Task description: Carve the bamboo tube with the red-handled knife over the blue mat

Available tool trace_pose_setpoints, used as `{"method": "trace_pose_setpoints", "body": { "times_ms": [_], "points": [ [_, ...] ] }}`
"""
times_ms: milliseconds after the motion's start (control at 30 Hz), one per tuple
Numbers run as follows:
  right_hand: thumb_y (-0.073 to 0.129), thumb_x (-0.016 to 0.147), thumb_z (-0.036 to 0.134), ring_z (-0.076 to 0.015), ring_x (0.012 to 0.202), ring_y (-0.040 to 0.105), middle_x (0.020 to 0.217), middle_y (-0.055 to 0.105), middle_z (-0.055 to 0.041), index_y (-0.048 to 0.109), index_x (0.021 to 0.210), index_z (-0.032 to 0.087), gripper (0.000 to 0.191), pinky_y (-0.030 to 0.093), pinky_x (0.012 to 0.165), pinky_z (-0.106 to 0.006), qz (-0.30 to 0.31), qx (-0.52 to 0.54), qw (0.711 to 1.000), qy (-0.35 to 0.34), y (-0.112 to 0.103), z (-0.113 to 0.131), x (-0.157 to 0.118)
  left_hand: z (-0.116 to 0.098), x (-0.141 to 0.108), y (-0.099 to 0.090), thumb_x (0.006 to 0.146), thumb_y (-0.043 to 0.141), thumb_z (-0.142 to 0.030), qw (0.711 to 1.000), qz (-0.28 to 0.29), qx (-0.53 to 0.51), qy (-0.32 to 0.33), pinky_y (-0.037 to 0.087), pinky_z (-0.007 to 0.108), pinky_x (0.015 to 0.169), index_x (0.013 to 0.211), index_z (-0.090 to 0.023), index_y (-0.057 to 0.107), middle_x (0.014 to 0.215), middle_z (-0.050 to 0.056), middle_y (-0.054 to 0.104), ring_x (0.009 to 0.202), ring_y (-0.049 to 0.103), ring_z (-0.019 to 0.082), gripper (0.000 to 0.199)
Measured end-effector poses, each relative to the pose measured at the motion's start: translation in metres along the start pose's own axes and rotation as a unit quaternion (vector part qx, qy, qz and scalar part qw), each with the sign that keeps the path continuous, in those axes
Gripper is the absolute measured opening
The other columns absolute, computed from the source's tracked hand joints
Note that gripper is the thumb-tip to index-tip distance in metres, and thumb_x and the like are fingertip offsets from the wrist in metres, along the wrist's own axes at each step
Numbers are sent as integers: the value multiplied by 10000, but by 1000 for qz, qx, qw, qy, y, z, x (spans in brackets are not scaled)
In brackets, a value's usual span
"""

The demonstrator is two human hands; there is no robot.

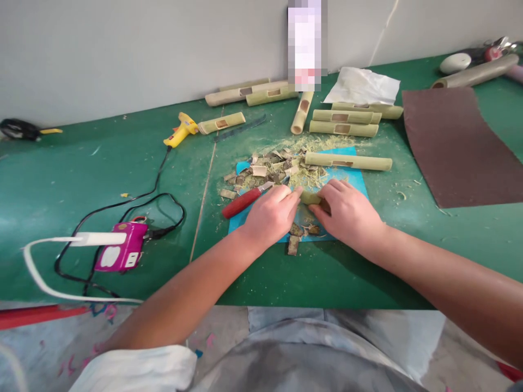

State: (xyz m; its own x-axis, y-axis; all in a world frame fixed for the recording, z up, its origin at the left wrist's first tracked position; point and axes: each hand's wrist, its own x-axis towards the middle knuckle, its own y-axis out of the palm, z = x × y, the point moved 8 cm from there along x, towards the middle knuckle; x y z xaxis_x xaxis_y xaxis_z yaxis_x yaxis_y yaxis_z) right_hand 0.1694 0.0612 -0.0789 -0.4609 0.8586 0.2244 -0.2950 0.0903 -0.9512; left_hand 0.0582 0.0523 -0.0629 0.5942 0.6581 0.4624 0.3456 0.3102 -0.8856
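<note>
Between my two hands is a short green bamboo tube point(309, 197), mostly covered by fingers. My left hand point(273, 215) is closed on its left end, and my right hand point(348, 211) wraps its right end. Just left of my left hand lies a red-handled knife point(242, 203), its blade pointing toward the shavings. Under my hands is a blue sheet point(355, 182), with bamboo chips point(293, 244) at its near edge. A heap of chips and shavings point(278, 163) spreads beyond my hands. A longer bamboo tube with a cut opening point(368, 163) lies across the sheet's far edge.
Several notched bamboo tubes point(343, 129) lie at the back of the green table point(245, 277). At left are a yellow glue gun point(182, 130), a purple power strip point(137, 239) and loose cables. A brown sheet point(457, 147) lies at right, a white paper point(362, 87) behind.
</note>
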Motion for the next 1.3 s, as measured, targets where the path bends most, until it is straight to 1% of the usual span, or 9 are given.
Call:
{"method": "trace_pose_setpoints", "body": {
  "times_ms": [133,300,467,533,667,867,1033,1200,1300],
  "points": [
    [487,902,142,-249,780,468,837,585,-116,600,845,155,127,356,655,-358,11,-64,996,-59,2,15,-3,2,0,2,1025,409,-214,1000,7,-21,-14,489,277,685,1068,-71,670,731,48,564,695,535,153,301],
    [581,891,264,-218,748,467,797,567,-83,567,792,171,136,384,680,-345,14,18,1000,15,1,-2,1,3,0,2,1033,374,-218,999,11,-34,-14,488,296,677,1122,-66,648,742,58,570,704,538,163,325],
    [507,887,154,-254,784,460,831,572,-118,586,819,166,105,352,654,-362,-11,-39,998,-58,-2,11,-1,4,0,3,1025,405,-225,999,14,-47,-19,504,287,702,1079,-78,663,775,66,597,726,564,157,302],
    [521,885,169,-245,765,457,813,568,-107,577,796,177,106,356,656,-359,-10,-24,998,-57,-1,9,0,6,1,4,1024,412,-232,998,15,-56,-22,499,284,691,1077,-81,663,759,57,588,711,561,155,298],
    [597,870,260,-212,735,465,771,550,-65,551,763,194,134,375,653,-330,-10,51,999,17,-1,-8,4,10,1,6,1029,396,-241,997,16,-72,-32,502,297,696,1094,-90,658,770,59,587,724,565,162,309],
    [516,883,161,-244,777,447,821,566,-105,594,810,176,108,359,666,-355,-11,-40,997,-63,-1,11,-1,12,1,4,1028,407,-242,995,1,-94,-33,509,290,692,1074,-92,672,786,71,621,719,574,148,308],
    [589,872,269,-225,756,471,780,557,-75,570,787,184,122,391,678,-345,-15,50,999,11,0,-8,3,10,-1,2,1027,400,-236,997,1,-74,-32,500,292,689,1108,-86,666,760,59,596,712,552,150,316],
    [503,901,191,-246,780,467,809,570,-109,580,794,174,133,392,708,-380,-7,2,998,-57,0,6,2,11,0,3,1029,397,-256,996,0,-80,-35,496,288,682,1060,-112,679,752,55,595,707,556,149,319],
    [557,878,231,-230,774,477,803,569,-85,565,787,190,100,394,695,-360,-8,48,999,-17,1,-2,3,12,1,4,1030,395,-263,997,-4,-72,-36,491,282,670,1077,-115,672,763,56,602,699,559,146,318]
  ]
}}
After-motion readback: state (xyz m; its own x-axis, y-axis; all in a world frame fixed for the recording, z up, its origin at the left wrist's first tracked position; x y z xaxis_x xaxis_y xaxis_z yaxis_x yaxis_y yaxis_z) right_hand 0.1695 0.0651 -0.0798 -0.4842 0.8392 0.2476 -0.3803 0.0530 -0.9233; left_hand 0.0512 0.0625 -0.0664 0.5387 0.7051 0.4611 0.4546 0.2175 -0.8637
